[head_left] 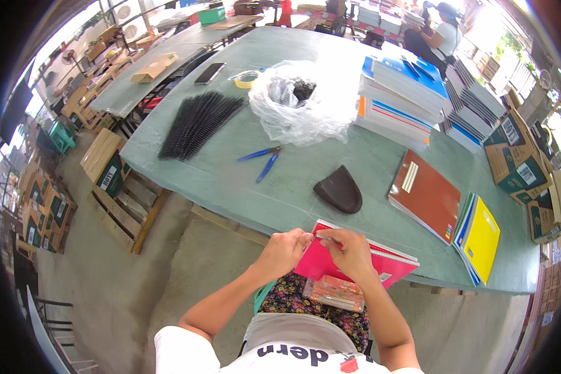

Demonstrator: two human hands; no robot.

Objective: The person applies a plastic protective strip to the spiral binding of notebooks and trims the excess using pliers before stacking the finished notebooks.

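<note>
A pink notebook point(389, 265) with a row of punched holes along its far edge leans between the table's near edge and my lap. At its left corner my left hand point(285, 250) is closed, thumb and fingertips pinching by the edge. Close beside it, my right hand point(352, 252) has its fingers bent over the holed edge, also in a pinch. Any small piece between the fingertips is too small to make out. Beyond the notebook a dark brown curved pad point(340, 189) lies on the table. Blue-handled pliers point(267, 162) rest farther off, slightly open.
Black spiral coils point(199, 121) lie fanned on the green table point(230, 187), near a phone point(210, 73), tape point(247, 79) and a clear plastic bag point(293, 118). Notebook stacks point(399, 100), a brown notebook point(425, 194) and yellow-topped notebooks point(482, 242) are rightward. An orange-patterned packet point(335, 293) is on my lap.
</note>
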